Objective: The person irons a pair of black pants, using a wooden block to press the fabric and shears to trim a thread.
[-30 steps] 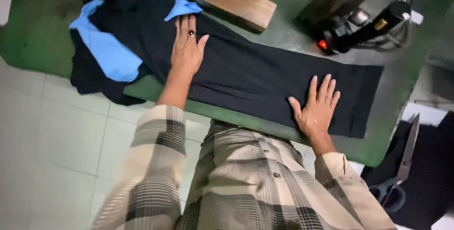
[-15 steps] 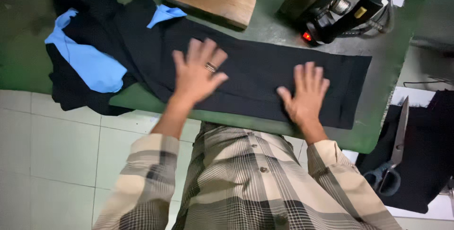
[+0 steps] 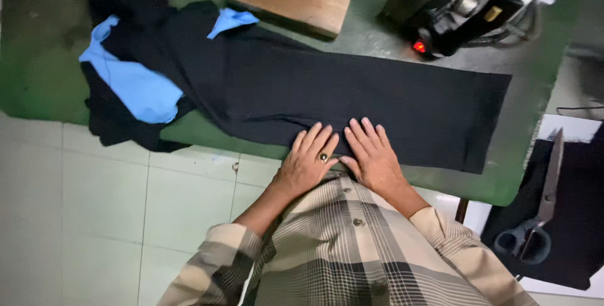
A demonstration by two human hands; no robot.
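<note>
- The black trouser leg (image 3: 352, 101) lies flat and stretched across the green tabletop (image 3: 38, 86), its cut end toward the iron (image 3: 465, 20). Its waist end is bunched by the blue lining (image 3: 135, 86).
- Both hands now rest side by side on the near edge of the trouser leg, close to its middle. Half a second ago they were well apart on it, and a second ago farther apart still.
- The left hand (image 3: 308, 164), with a ring on one finger, has come in from the part of the trouser leg nearer the blue lining. It lies palm down, fingers (image 3: 314, 139) slightly spread and flat on the cloth, gripping nothing.
- The right hand (image 3: 372, 158) has slid in from the part nearer the cut end. It too is palm down, fingers lightly fanned and pressed flat, almost touching the left hand.
- The wooden block (image 3: 286, 4) sits beyond the trouser leg, just past its far edge, as before.
- The iron stands beyond the trouser leg's cut end, a red light glowing on it.
- The scissors (image 3: 535, 218) lie on dark cloth off the tabletop, beyond the cut end on the near side.
</note>
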